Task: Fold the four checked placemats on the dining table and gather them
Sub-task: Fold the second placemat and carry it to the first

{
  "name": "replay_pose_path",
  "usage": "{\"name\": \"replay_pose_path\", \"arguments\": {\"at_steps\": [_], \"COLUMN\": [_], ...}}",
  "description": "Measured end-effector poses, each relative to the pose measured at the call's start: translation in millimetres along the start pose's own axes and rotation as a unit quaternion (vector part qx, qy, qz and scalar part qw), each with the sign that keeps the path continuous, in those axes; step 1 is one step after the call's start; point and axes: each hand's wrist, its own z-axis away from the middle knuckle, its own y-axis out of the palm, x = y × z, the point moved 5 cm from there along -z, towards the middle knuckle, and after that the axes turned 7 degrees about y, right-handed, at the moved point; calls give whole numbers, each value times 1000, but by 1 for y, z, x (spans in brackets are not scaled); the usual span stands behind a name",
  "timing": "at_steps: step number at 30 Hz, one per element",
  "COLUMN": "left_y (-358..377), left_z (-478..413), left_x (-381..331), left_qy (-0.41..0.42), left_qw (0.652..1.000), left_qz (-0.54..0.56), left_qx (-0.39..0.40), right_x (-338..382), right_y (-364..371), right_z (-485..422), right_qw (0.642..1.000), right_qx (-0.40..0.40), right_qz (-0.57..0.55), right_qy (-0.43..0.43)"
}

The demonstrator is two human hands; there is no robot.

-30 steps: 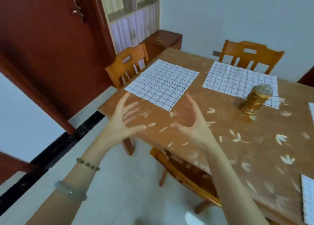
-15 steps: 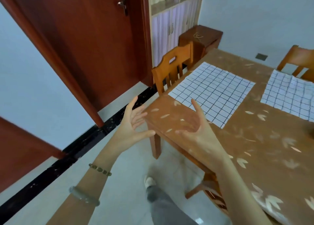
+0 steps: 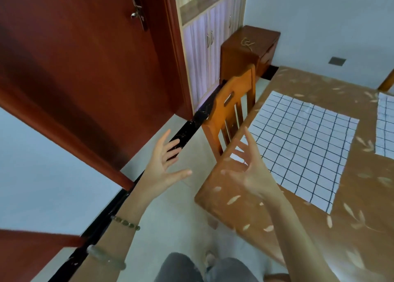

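A white placemat with a dark grid [image 3: 302, 145] lies flat near the corner of the brown leaf-patterned dining table [image 3: 266, 213]. The edge of a second checked placemat [image 3: 384, 124] shows at the right border. My left hand [image 3: 164, 164] hovers over the floor left of the table corner, fingers spread and empty. My right hand [image 3: 249, 173] is raised over the table corner, fingers apart, just short of the near placemat's left corner and holding nothing.
An orange wooden chair [image 3: 231, 109] is pushed against the table's left side. A red-brown door [image 3: 85, 68] stands open on the left, with a cupboard [image 3: 210, 43] and a small wooden cabinet [image 3: 247, 49] behind. My legs [image 3: 204, 269] show below.
The view has swung left and closer to the table corner. The gold can and the far chairs have left the frame. Both hands stay open and raised, now nearer the first placemat.
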Motion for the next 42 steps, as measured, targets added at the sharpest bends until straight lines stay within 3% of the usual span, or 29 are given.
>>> {"name": "replay_pose_path", "arguments": {"at_steps": [8,20,30,42], "left_y": [-35,-89,-7,157], "left_z": [-112,-299,-402,-501], "left_x": [36,53,53,43], "left_qy": [9,83,131,141], "left_qw": [994,943,878,756], "left_qz": [5,7,5,-3], "left_qx": [112,321,460,639], "right_x": [3,37,23,-3], "right_y": [27,51,17,-71], "right_z": [-88,-184,-214,-248], "right_qw": [996,952,893,798], "right_qx": [-44,-280,-420,-569], "right_qz": [-70,-107,-132,-148], "right_qy": [33,62,97,134]}}
